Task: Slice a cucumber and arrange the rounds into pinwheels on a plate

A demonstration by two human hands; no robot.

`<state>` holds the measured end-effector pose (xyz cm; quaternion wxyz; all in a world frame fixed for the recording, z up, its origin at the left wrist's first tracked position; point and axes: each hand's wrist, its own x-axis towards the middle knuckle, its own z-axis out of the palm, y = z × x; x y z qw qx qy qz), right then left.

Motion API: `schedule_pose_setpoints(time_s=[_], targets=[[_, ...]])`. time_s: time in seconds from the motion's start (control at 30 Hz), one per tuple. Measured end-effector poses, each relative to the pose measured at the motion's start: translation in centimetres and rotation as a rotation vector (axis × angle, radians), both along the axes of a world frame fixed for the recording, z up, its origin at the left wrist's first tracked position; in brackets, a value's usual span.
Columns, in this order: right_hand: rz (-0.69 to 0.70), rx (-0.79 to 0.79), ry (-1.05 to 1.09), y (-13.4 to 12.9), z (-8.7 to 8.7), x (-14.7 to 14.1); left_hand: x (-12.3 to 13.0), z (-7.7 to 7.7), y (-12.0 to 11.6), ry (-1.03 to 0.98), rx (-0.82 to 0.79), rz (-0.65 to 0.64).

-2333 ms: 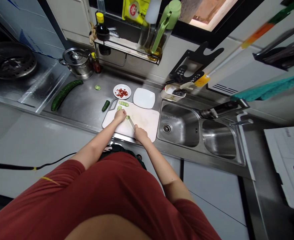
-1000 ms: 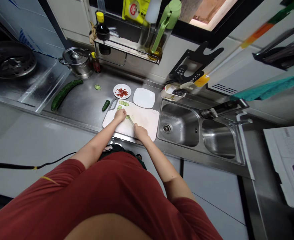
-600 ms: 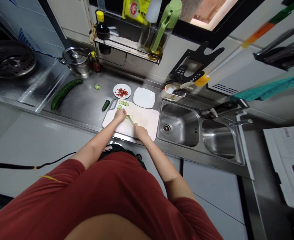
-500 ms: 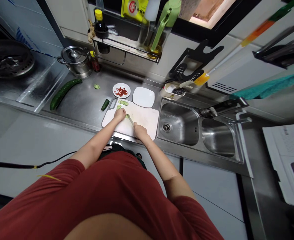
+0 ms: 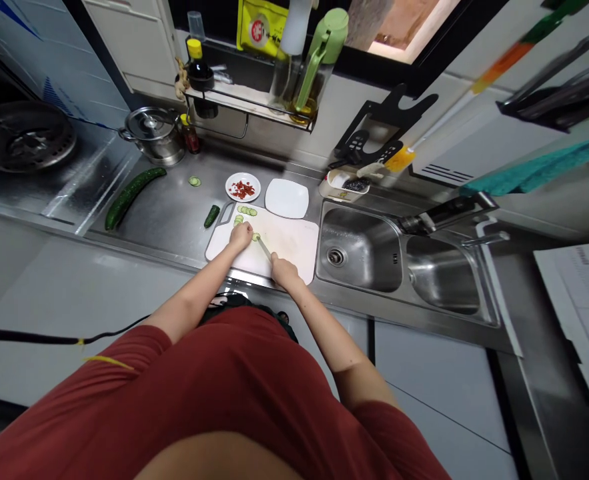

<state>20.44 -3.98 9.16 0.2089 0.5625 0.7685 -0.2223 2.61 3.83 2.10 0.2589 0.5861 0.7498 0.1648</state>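
1 grey stainless-steel worktop [image 5: 177,223], glossy, extending toward 9 o'clock. 1 white rounded-rectangular cutting board [image 5: 294,240], smooth; room toward its 3 o'clock edge. 1 right hand [image 5: 284,272], clamped on 1 slim grey-bladed knife [image 5: 265,249]. 1 left hand [image 5: 241,235], apart, curled; grip indistinct. 1 round pale-green cucumber slice [image 5: 255,237] on board, at knife's 11 o'clock tip.

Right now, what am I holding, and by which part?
Your right hand holds the knife by its handle end; whether your left hand holds anything can't be told.
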Motion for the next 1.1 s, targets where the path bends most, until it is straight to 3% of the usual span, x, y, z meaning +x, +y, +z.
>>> schedule_pose_setpoints(time_s=[0.4, 0.73, 1.1], targets=[[-0.089, 0.022, 0.114, -1.1, -0.4, 1.6, 0.5, 0.4, -2.8, 0.029, 0.144, -0.11], [-0.438, 0.161, 0.131, 0.1, -0.5, 4.2, 0.8, 0.1, -3.2, 0.038, 0.223, -0.12], [-0.431, 0.164, 0.088, 0.9, -1.1, 4.5, 1.2, 0.8, -2.3, 0.01, 0.178, -0.04]])
